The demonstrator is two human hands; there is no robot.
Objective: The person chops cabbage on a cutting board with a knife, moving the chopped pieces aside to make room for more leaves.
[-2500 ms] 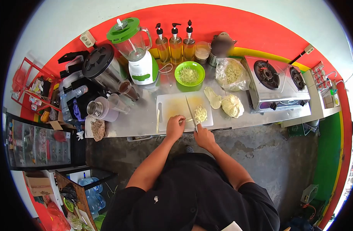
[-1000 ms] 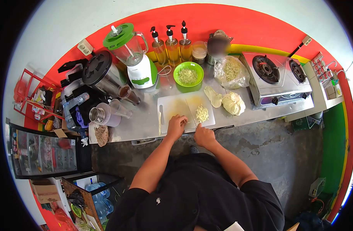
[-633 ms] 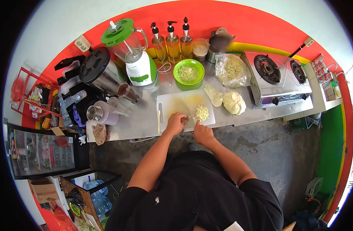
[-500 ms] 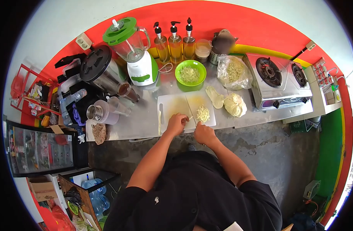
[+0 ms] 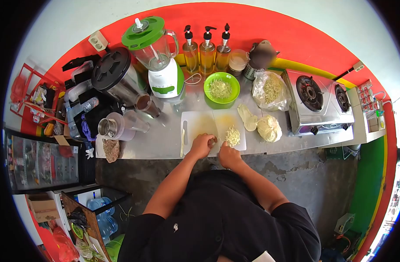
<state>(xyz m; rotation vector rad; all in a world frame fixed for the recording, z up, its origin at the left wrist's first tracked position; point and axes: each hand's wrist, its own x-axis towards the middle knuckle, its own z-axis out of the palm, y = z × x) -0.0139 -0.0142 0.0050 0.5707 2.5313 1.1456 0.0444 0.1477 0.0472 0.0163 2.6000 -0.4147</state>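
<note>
My left hand (image 5: 203, 145) rests at the near edge of the white cutting board (image 5: 192, 118), fingers curled inward; whatever lies beneath them is hidden. My right hand (image 5: 229, 155) is closed beside it, around what looks like the handle of a knife (image 5: 217, 125). Its thin blade points away across the board and is hard to make out. Just beyond my right knuckles lies a small heap of shredded cabbage (image 5: 232, 136). Right of the board sit a cut cabbage head (image 5: 269, 129) and loose cabbage leaves (image 5: 248, 118).
Behind the board stands a green bowl (image 5: 221, 100) of shredded cabbage, near a plastic bag (image 5: 271, 91) of more shreds. A blender (image 5: 164, 78), pump bottles (image 5: 207, 59) and plastic cups line the back and left. The gas stove (image 5: 315, 105) occupies the right end.
The view has shifted slightly, so the counter items appear a little further right and lower. My left fingers have curled in more at the board's near edge. My right hand stays closed.
</note>
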